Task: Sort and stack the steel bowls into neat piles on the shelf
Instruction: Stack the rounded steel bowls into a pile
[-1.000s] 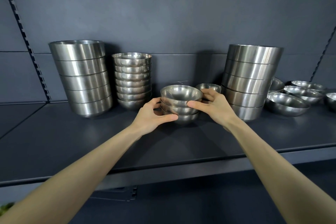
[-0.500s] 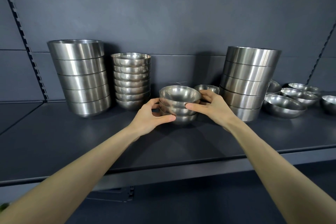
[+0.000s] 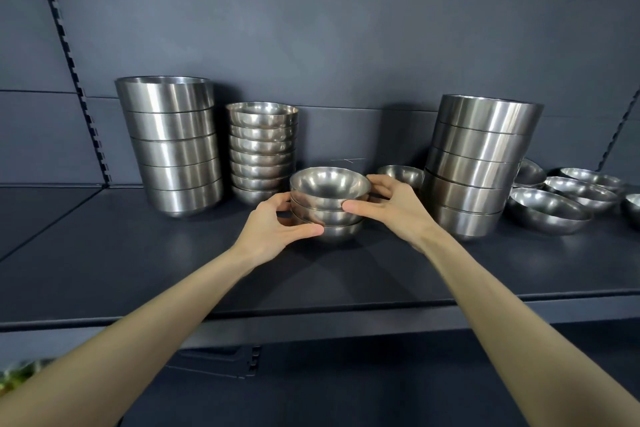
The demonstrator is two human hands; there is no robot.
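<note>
- The three-bowl stack (image 3: 329,204) has slid left along the shelf (image 3: 173,270) and now sits just beside the small-bowl pile (image 3: 262,149).
- The left hand (image 3: 277,225) and right hand (image 3: 391,204) still grip it, fingers (image 3: 379,181) curled round its sides.
- It will probably be lifted onto that pile next.

silver steel bowls (image 3: 330,204), dk grey shelf (image 3: 138,263)

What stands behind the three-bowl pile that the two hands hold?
One small bowl stands behind the pile, to its right. The right hand covers its lower front, so what it rests on is hidden.
</note>
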